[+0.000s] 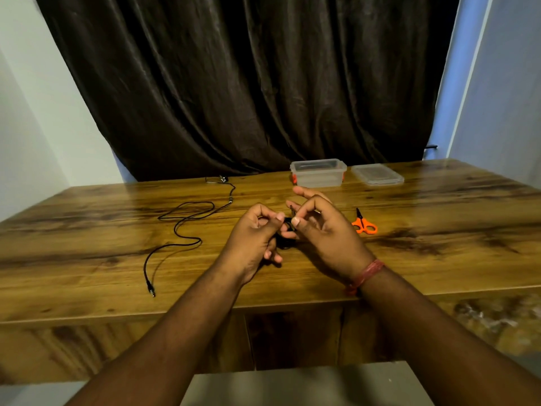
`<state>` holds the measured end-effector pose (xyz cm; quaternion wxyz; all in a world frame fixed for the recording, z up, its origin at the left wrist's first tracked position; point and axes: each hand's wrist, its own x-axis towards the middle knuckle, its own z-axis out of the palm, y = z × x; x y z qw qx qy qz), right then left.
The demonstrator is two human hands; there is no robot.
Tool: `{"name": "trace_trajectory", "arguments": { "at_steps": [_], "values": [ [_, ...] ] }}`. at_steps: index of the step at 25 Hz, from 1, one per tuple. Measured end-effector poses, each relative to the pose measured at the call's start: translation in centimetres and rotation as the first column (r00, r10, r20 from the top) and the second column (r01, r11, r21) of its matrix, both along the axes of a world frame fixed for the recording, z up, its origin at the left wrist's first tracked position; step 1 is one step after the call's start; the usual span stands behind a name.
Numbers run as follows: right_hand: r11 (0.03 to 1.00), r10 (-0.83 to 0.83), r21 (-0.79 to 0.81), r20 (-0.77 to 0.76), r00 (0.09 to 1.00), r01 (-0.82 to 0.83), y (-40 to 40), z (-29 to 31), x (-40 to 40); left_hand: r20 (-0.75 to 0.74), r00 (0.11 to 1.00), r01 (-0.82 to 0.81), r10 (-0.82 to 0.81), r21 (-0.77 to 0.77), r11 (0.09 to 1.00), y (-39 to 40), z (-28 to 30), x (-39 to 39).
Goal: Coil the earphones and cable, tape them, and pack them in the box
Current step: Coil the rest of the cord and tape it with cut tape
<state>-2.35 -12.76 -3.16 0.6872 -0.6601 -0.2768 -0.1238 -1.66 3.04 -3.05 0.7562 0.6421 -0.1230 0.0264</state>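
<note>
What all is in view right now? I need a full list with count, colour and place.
box: one, clear with orange clips, open, far side of the table.
lid: one, clear, flat on the table right of the box.
scissors: one pair, orange handles, right of the hands.
cable: one, black, uncoiled, left part of the table.
bundle: one, black, small, between the hands; what it is cannot be told.
table: one, brown wood.
curtain: one, dark brown, behind the table.
left hand: holds the bundle.
right hand: pinches the bundle; red band on its wrist.
</note>
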Motion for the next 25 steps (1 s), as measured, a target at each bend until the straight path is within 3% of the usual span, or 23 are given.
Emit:
{"name": "trace_trajectory", "arguments": {
  "at_steps": [7, 16, 25],
  "values": [
    [0.981, -0.141, -0.136, -0.002, 0.990, 0.139, -0.1, -0.5, 0.6, 0.021, 1.000, 0.015, -0.016, 0.010, 1.000, 0.0, 0.1, 0.0],
    [0.964, -0.180, -0.194, 0.033, 0.983, 0.183, -0.1, -0.7, 0.8, -0.015, 1.000, -0.020, 0.020, -0.014, 1.000, -0.1, 0.0, -0.1],
    [0.976, -0.161, -0.147, -0.002, 0.987, 0.159, -0.2, -0.4, 0.6, -0.016, 1.000, 0.013, -0.013, -0.001, 1.000, -0.2, 0.1, -0.3]
  ]
}}
